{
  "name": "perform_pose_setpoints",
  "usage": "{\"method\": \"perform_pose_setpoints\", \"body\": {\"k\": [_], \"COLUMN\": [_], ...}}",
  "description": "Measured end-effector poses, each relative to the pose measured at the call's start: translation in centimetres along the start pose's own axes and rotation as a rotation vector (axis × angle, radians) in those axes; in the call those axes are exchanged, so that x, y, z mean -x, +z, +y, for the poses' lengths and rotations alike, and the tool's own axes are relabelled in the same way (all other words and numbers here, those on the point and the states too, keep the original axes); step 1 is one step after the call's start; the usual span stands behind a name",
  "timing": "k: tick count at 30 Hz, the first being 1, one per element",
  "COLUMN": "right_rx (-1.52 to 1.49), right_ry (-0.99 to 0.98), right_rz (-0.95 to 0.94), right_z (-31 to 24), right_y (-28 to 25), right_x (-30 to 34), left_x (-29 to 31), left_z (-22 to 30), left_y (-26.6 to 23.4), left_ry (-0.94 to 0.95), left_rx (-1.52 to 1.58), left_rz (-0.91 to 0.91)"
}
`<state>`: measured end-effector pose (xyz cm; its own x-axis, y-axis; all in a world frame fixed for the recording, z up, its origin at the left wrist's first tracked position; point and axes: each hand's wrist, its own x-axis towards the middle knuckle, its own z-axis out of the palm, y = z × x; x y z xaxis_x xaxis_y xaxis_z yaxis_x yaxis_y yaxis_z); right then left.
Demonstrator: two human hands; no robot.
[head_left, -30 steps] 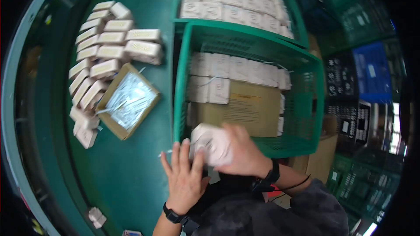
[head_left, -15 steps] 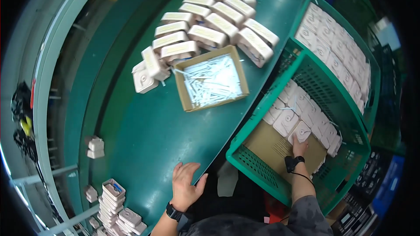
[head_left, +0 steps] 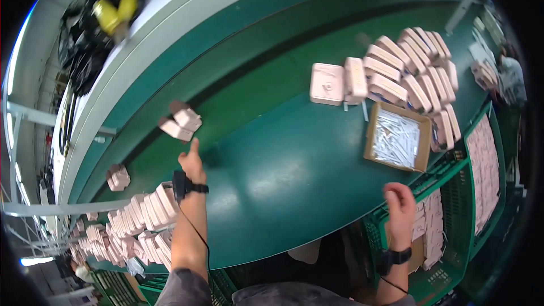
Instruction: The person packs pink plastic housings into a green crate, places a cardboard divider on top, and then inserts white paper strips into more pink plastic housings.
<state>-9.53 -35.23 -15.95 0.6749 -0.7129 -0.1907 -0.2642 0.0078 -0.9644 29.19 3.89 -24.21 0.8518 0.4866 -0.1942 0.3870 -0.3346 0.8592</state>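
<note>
My left hand (head_left: 193, 163) reaches out over the green bench, with a finger stretched toward a small pile of pale pink moulded trays (head_left: 185, 121). It holds nothing that I can see; part of its fingers is hidden. My right hand (head_left: 400, 211) is raised above the near edge of the bench, beside a green crate (head_left: 463, 215). Its fingers are loosely curved, apart from the thumb, with nothing between them. Pale pink packs (head_left: 434, 224) lie in rows inside that crate.
A cardboard box of white strips (head_left: 368, 146) stands on the bench, with pale cases (head_left: 387, 89) grouped behind it. Stacked trays (head_left: 148, 209) line the left. A second filled crate (head_left: 500, 192) sits at far right. Another person (head_left: 511, 76) is beyond.
The view has swung left. My right hand has left the crate and its pack, and now hovers over the bench edge. My left hand has stretched forward to the small tray pile.
</note>
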Motion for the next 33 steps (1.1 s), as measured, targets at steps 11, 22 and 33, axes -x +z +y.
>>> {"method": "perform_pose_setpoints", "body": {"k": [11,22,33], "right_rx": [-0.351,0.322,0.124], "right_ry": [0.221,-0.606,-0.354], "right_rz": [-0.580,-0.471,-0.667], "right_z": [-5.5,-3.4,-3.0], "right_y": [31.8,54.3,48.8], "right_x": [-8.4,-12.9,-1.6], "left_x": [-14.6,7.9,12.4], "left_z": [0.5,-1.8,-14.3], "left_y": [1.8,-17.1,-31.1], "left_ry": [0.118,0.314,0.087], "left_rx": [0.276,0.176,-0.064], "left_rz": [-0.088,-0.559,-0.135]}}
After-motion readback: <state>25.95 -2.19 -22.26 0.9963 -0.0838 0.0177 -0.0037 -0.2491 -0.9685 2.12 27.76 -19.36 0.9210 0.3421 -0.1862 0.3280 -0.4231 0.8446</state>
